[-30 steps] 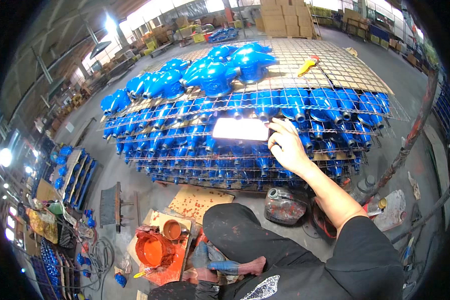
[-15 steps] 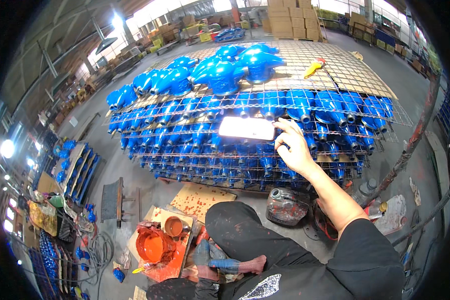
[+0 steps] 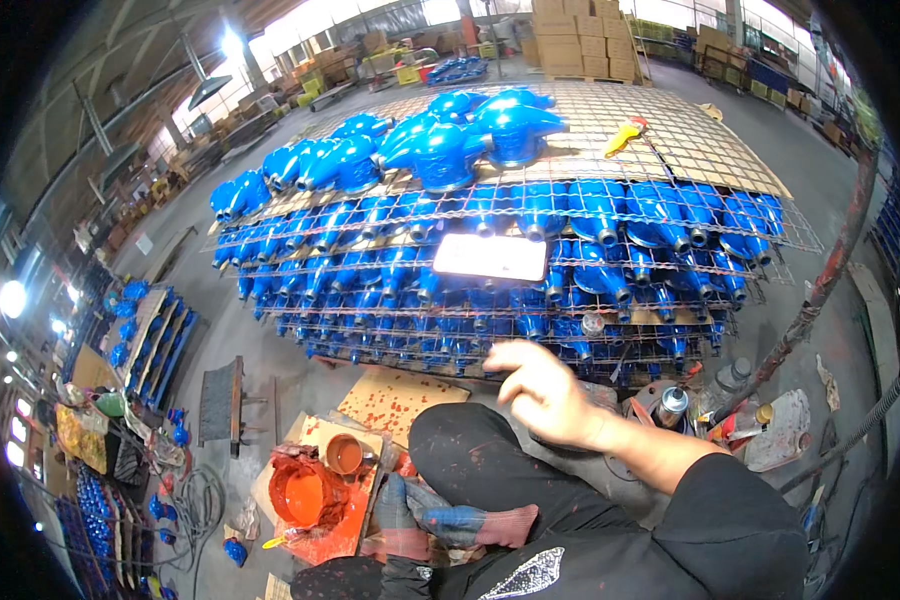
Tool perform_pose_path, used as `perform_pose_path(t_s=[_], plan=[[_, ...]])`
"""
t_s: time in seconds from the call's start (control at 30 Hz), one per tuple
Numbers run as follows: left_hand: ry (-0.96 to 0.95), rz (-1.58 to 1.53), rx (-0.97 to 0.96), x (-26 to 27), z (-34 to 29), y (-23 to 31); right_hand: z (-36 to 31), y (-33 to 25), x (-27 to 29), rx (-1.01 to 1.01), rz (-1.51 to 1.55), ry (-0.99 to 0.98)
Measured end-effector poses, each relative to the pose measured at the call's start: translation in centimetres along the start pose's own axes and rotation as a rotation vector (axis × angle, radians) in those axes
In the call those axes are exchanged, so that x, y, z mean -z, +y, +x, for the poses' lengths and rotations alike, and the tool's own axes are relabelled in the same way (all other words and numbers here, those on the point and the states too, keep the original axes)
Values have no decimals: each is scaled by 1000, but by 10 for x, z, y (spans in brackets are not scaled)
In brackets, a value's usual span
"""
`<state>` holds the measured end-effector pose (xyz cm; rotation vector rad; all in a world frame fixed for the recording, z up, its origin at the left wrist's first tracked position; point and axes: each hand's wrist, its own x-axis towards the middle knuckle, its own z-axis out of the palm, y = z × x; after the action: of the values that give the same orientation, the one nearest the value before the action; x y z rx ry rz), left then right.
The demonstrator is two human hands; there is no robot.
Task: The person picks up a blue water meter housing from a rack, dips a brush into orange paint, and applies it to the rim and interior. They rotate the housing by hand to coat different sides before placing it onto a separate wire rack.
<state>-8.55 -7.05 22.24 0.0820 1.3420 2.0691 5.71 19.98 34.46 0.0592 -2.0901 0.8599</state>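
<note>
A wire-mesh rack [image 3: 670,215] in front of me is stacked with layers of blue cast parts [image 3: 440,150]. A phone with a bright screen [image 3: 490,257] lies flat against the rack's front. My bare right hand [image 3: 545,390] hovers above my black-trousered knee [image 3: 470,450], below the phone and apart from it. Its fingers are loosely curled and it holds nothing. My left hand [image 3: 445,522] wears a paint-stained glove and rests low by my lap. Its grip is unclear.
An orange paint bucket [image 3: 305,495] and a small cup [image 3: 345,455] sit on spattered cardboard [image 3: 400,400] at lower left. Bottles and cans [image 3: 670,405] stand at the rack's right foot, by a rusty slanted pipe [image 3: 830,280]. A yellow tool [image 3: 625,135] lies on top. More blue parts [image 3: 155,335] lie left.
My right hand has left the phone on the rack and dropped back toward my knee. The phone stays in place.
</note>
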Motion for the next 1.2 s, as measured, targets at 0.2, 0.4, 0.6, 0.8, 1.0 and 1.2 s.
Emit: perform_pose_path(t_s=[0.2, 0.4, 0.6, 0.8, 1.0, 1.2], plan=[[-13, -78, -147, -48, -20, 57, -29, -39, -70, -145, 333, -422], [36, -122, -132, -55, -25, 98, -33, -47, -88, -448, 929, -625], [-52, -100, -168, -51, -21, 120, -24, -52, -81, -383, 881, -546], [60, 1091, -916, -26, 24, 122, 1, -46, -81, -368, 592, -333], [107, 874, -627, -41, 9, 122, 42, -38, -104, -414, 548, -245], [-132, 1304, -645, -90, -7, 152, 56, -29, -137, -533, 710, -269]])
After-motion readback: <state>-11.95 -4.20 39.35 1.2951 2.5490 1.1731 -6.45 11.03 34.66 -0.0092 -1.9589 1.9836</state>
